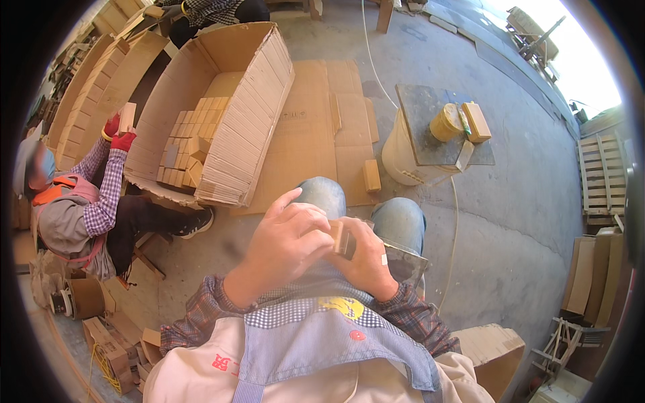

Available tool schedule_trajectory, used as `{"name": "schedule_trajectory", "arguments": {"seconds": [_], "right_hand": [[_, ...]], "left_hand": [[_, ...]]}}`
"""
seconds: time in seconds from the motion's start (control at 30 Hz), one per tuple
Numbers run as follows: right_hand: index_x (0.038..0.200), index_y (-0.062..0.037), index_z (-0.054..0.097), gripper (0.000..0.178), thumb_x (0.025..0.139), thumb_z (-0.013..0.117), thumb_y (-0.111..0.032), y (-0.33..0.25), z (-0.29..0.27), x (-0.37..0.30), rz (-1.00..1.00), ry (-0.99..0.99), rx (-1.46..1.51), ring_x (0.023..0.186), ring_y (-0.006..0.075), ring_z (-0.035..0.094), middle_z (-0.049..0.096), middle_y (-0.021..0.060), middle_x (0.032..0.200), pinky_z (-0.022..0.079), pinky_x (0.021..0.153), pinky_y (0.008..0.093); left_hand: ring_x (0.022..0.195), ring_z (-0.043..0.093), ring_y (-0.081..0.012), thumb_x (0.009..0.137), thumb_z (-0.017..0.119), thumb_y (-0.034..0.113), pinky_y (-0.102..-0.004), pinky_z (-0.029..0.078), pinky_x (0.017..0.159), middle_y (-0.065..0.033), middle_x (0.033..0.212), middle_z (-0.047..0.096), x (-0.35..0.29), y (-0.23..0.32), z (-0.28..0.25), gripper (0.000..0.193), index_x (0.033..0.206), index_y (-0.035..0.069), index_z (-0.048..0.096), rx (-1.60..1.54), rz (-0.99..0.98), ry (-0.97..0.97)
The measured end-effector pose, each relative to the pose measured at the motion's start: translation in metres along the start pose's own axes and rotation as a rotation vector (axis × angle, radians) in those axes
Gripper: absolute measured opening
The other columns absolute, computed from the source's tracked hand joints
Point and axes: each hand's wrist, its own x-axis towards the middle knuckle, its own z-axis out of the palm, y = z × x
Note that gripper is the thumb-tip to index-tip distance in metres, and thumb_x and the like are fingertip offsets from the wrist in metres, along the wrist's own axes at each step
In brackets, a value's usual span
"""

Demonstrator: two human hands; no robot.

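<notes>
Over my lap, a small light wooden block (339,236) is held between my two hands, mostly covered by the fingers. My right hand (368,254) grips its right side, fingers wrapped round it; a white patch shows near the wrist. My left hand (287,236) has its bent fingers against the block's left side, and its index finger sticks up and away. Beneath my right hand, a dark flat board (406,266) lies by my knee. Whether the block is solid or hollow is hidden.
Ahead to the left, a large cardboard box (259,114) holds stacked wooden blocks (195,138). A seated person (74,215) in red gloves holds another block. Ahead right, a bucket (406,151) bears a board with a yellow tin (445,123) and wooden box (476,122). One block (371,175) stands on the floor.
</notes>
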Motion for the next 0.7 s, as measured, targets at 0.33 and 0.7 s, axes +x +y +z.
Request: {"name": "schedule_trajectory", "arguments": {"seconds": [0.33,0.7], "right_hand": [[0.129,-0.0034,0.06,0.062,0.078,0.091,-0.023,0.002,0.002,-0.001,0.016,-0.027,-0.037,0.107,0.0411,0.066,0.069,0.0207,0.115,0.053,0.09,0.0482],[0.128,-0.003,0.059,0.063,0.077,0.091,-0.022,0.001,0.001,0.0,0.049,-0.064,-0.01,0.108,0.0402,0.066,0.069,0.0196,0.113,0.053,0.09,0.0482]], "left_hand": [[0.105,0.069,-0.0212,0.08,0.083,0.009,-0.0547,0.047,0.116,0.0,0.099,0.068,0.0,-0.002,0.002,0.017,0.086,0.009,0.067,0.071,0.073,-0.008],[0.094,0.067,-0.0255,0.079,0.075,0.006,-0.0448,0.057,0.095,-0.0057,0.098,0.065,-0.002,-0.015,-0.004,0.017,0.087,0.007,0.059,0.085,0.048,0.122]]}}
